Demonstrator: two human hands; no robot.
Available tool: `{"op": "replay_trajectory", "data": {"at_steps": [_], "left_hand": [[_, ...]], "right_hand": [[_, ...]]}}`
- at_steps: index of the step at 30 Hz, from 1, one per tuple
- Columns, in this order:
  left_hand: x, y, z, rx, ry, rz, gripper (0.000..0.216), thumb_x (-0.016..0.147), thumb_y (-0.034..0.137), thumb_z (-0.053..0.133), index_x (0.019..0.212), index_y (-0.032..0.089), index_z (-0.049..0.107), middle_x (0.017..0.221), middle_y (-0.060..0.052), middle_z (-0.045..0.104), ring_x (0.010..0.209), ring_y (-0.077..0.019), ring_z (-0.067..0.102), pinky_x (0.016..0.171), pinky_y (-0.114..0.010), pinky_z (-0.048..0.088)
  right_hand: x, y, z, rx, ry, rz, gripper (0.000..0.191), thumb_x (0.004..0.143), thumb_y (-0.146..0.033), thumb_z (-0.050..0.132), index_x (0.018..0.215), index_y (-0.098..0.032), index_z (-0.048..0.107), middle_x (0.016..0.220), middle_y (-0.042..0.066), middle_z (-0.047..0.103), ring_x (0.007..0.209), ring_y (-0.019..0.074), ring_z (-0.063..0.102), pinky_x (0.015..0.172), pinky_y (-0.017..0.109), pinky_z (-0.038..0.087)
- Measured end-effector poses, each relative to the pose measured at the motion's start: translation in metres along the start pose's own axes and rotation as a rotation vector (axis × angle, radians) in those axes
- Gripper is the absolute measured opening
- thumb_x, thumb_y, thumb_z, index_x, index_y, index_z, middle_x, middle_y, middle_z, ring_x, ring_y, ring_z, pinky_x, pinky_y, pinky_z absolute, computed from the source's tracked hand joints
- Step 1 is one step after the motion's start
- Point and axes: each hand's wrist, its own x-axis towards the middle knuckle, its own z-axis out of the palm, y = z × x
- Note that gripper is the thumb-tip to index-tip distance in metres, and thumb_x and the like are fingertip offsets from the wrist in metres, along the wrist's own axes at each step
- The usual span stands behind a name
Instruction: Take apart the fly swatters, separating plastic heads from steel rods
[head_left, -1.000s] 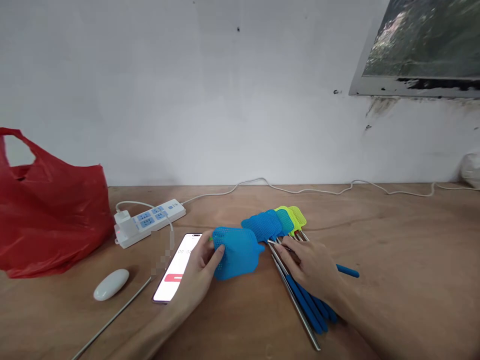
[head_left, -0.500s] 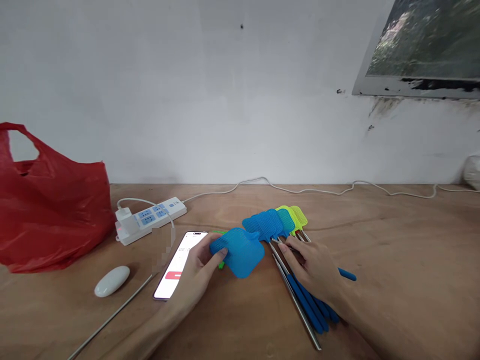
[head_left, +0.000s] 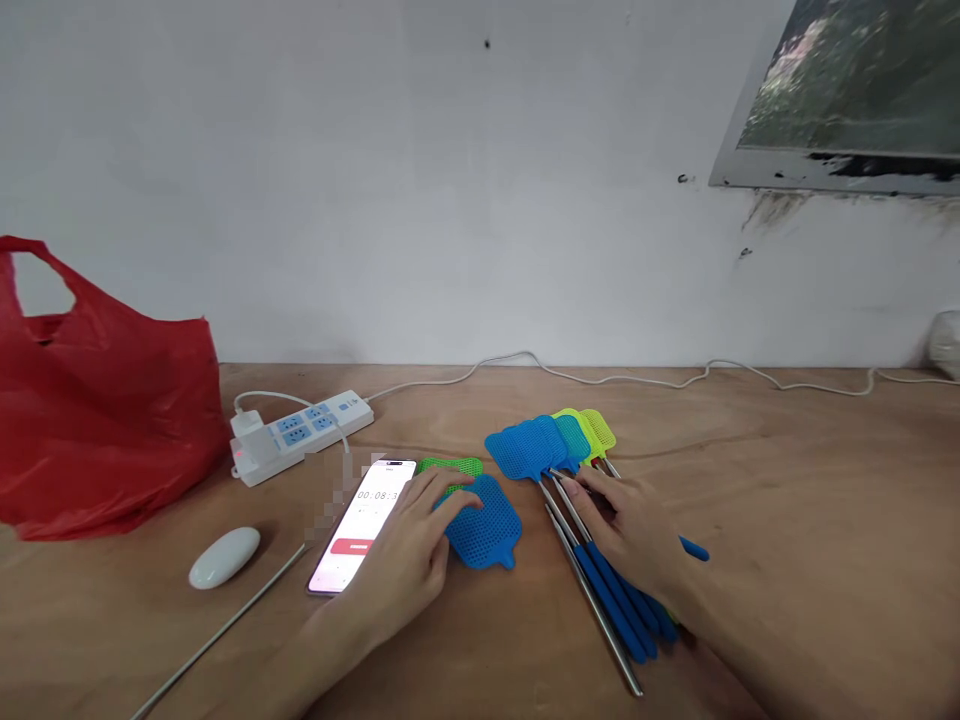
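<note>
A loose blue fly swatter head [head_left: 486, 525] lies on the wooden table, its neck pointing toward me. My left hand [head_left: 409, 545] rests over its left edge, fingers spread and touching it. Partly beneath it is a green swatter head [head_left: 456, 466]. My right hand [head_left: 626, 525] is closed around a thin metal rod, whose tip shows past the thumb; the palm side is hidden. Blue handles [head_left: 616, 600] on metal rods run below this hand. Beyond it several swatter heads overlap in a row, blue [head_left: 519, 450], teal [head_left: 574, 440] and yellow-green [head_left: 600, 428].
A phone [head_left: 360, 530] with a running timer lies beside my left hand. Farther left are a white mouse [head_left: 225, 558], a power strip [head_left: 300, 435] with a plugged-in charger and a red plastic bag [head_left: 112, 420]. A white cable [head_left: 637, 382] runs along the wall.
My left hand has lowered the loose blue swatter head onto the table and loosened its pinch; the head has turned, neck toward me. My right hand has hardly moved.
</note>
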Motion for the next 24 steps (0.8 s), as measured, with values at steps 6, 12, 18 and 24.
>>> {"op": "replay_trajectory", "data": {"at_steps": [6, 12, 18, 24], "left_hand": [[-0.002, 0.017, 0.009, 0.055, -0.139, 0.005, 0.027, 0.096, 0.022, 0.054, 0.122, 0.022, 0.062, 0.121, -0.011, 0.062, 0.109, -0.0295, 0.057, 0.094, -0.047, 0.049], [-0.004, 0.017, 0.024, 0.175, -0.235, 0.109, 0.025, 0.098, 0.025, 0.060, 0.121, 0.030, 0.068, 0.123, -0.007, 0.064, 0.112, -0.0296, 0.057, 0.094, -0.046, 0.047], [-0.006, 0.006, 0.028, 0.293, -0.216, 0.299, 0.031, 0.093, 0.003, 0.054, 0.111, 0.023, 0.069, 0.103, -0.005, 0.067, 0.091, -0.0225, 0.060, 0.080, -0.036, 0.044], [-0.002, 0.008, 0.012, 0.449, -0.137, 0.386, 0.031, 0.093, 0.000, 0.045, 0.110, 0.017, 0.065, 0.095, -0.007, 0.065, 0.081, -0.0224, 0.057, 0.076, -0.037, 0.045]], "right_hand": [[0.000, -0.001, 0.001, -0.022, 0.009, -0.002, 0.040, 0.103, -0.040, 0.041, 0.067, -0.024, 0.043, 0.051, -0.005, 0.042, 0.046, 0.0134, 0.041, 0.050, 0.027, 0.024], [-0.001, -0.001, 0.003, -0.020, 0.018, -0.028, 0.041, 0.104, -0.041, 0.041, 0.067, -0.024, 0.043, 0.050, -0.005, 0.044, 0.043, 0.0129, 0.041, 0.050, 0.027, 0.024], [-0.001, 0.000, 0.004, -0.021, 0.021, -0.030, 0.041, 0.104, -0.041, 0.040, 0.067, -0.024, 0.043, 0.049, -0.005, 0.043, 0.043, 0.0134, 0.041, 0.050, 0.028, 0.024], [-0.001, -0.001, 0.003, -0.002, 0.013, -0.018, 0.041, 0.104, -0.041, 0.041, 0.067, -0.024, 0.042, 0.051, -0.006, 0.043, 0.045, 0.0133, 0.041, 0.051, 0.027, 0.025]]}}
